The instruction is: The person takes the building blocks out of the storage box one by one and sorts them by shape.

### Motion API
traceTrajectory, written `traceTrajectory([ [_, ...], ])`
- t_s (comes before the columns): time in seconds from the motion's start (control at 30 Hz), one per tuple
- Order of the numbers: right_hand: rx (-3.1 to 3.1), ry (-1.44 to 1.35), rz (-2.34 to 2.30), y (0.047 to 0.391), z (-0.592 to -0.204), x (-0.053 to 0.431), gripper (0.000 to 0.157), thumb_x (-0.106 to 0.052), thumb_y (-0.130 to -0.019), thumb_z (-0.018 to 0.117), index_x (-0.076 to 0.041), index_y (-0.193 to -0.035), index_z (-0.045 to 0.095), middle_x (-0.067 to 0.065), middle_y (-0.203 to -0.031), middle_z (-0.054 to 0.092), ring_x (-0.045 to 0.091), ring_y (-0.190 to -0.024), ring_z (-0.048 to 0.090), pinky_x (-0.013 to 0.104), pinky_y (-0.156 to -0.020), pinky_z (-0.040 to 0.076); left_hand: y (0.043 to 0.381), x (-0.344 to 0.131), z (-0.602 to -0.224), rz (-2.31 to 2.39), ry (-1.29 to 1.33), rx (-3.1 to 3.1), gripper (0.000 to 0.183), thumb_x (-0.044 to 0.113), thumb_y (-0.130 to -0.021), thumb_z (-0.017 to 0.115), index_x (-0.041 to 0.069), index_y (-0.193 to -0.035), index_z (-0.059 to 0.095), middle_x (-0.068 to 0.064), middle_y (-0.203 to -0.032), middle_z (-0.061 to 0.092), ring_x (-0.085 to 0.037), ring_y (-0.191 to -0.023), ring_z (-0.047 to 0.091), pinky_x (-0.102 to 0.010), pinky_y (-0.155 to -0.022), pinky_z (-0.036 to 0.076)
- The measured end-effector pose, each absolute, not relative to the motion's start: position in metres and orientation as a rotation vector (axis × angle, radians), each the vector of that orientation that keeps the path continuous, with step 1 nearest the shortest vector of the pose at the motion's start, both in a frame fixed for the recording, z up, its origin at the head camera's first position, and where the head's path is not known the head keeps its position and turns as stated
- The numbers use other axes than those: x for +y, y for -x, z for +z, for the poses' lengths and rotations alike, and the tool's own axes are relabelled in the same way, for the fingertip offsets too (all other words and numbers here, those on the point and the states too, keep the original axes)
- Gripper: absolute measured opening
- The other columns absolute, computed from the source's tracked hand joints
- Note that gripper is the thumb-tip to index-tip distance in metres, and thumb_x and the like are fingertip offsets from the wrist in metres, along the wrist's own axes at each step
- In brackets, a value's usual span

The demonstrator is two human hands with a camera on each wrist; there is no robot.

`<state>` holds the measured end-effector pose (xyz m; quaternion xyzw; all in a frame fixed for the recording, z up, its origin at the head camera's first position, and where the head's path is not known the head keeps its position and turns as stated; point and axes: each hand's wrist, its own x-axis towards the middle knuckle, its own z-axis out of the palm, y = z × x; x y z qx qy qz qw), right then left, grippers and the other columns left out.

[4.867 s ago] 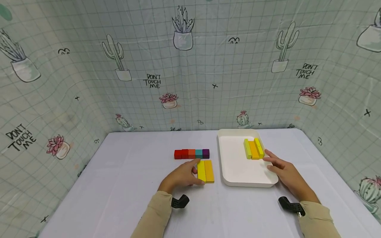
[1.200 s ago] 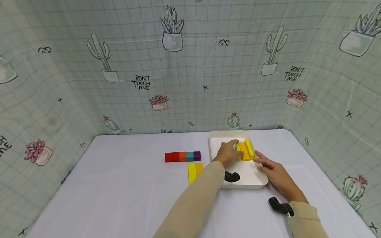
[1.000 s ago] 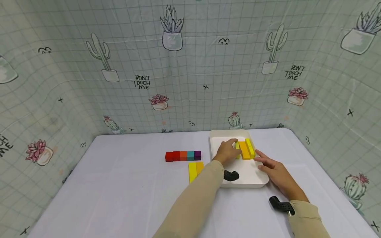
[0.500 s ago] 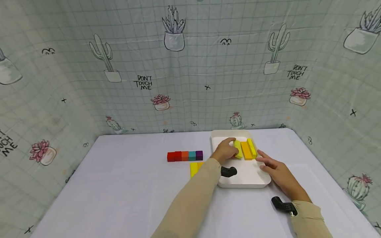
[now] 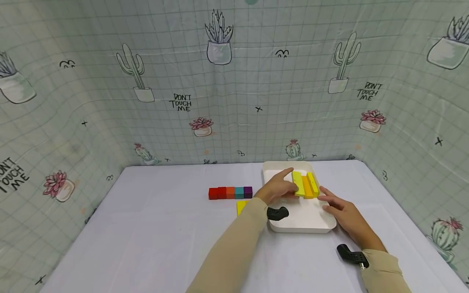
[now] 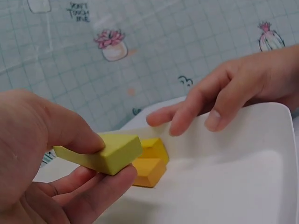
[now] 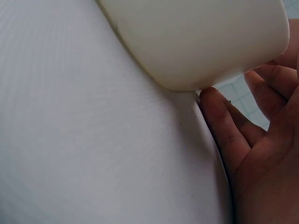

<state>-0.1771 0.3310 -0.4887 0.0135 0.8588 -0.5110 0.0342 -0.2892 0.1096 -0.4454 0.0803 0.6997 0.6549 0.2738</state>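
So, partway there I reckon: lime-yellow block [image 5: 298,184] lifted, not set down yet.
Left hand [image 5: 275,189] pinches it between thumb and fingers over the white tray [image 5: 301,218], where an amber block [image 5: 307,189] and a bright yellow block [image 5: 312,184] look left to do. Right hand [image 5: 347,215] sits at the tray's rim, fingers loosely apart. Table's [image 5: 157,228] already got a row of cubes [image 5: 230,193] plus a yellow piece [image 5: 241,206] partly hidden by the sleeve [image 5: 227,246].

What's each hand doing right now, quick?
Left hand: holding a yellow block between thumb and fingers.
Right hand: open, fingers at the edge of the white tray.
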Motion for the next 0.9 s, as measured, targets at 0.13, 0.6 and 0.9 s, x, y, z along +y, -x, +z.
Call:
traceTrajectory([
  [0.13, 2.623, -0.035, -1.602, 0.176, -0.489, 0.330, 0.042, -0.027, -0.104, 0.056, -0.009, -0.142, 0.055, -0.007, -0.165, 0.018, 0.028, -0.152, 0.009, 0.056, -0.117, 0.019, 0.286, 0.105, -0.439, 1.828, -0.215, 1.841, 0.073, -0.005, -0.088, 0.067, 0.025, -0.151, 0.045, -0.013, -0.092, 0.064, -0.023, -0.071, 0.067, -0.048, -0.088, 0.055],
  [0.6, 2.641, -0.043, -1.568, 0.174, -0.486, 0.331, 0.045, -0.031, -0.104, 0.055, -0.010, -0.144, 0.054, -0.008, -0.165, 0.018, 0.027, -0.152, 0.009, 0.055, -0.116, 0.018, 0.276, 0.094, -0.435, 1.851, -0.127, 1.886, 0.062, 0.001, -0.090, 0.069, 0.024, -0.143, 0.050, -0.014, -0.094, 0.066, -0.027, -0.074, 0.072, -0.039, -0.076, 0.060],
  [0.9, 2.623, -0.043, -1.604, 0.176, -0.487, 0.331, 0.046, -0.029, -0.104, 0.056, -0.008, -0.144, 0.054, -0.006, -0.165, 0.016, 0.029, -0.153, 0.007, 0.057, -0.117, 0.017, 0.275, 0.084, -0.432, 1.832, -0.111, 1.937, 0.056, 0.006, -0.091, 0.069, 0.022, -0.142, 0.051, -0.011, -0.096, 0.066, -0.026, -0.076, 0.071, -0.037, -0.075, 0.060],
])
